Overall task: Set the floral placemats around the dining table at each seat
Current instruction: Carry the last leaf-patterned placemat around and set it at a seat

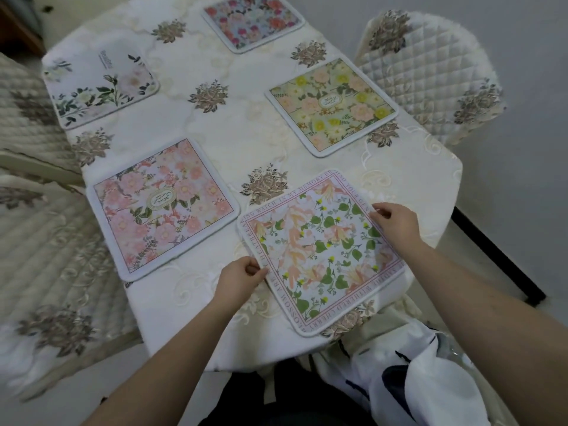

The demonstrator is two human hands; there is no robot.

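Note:
A placemat with peach flowers, green leaves and a lettered border lies at the table's near edge. My left hand pinches its left edge and my right hand pinches its right edge. Other floral placemats lie flat on the table: a pink one at the near left, a yellow-and-pink one at the right, a white one with green stems at the far left, and a red-and-blue one at the far end.
The table wears a cream embroidered cloth. A quilted chair stands at the right, and padded seats line the left side. A white and dark cloth lies by the near right corner.

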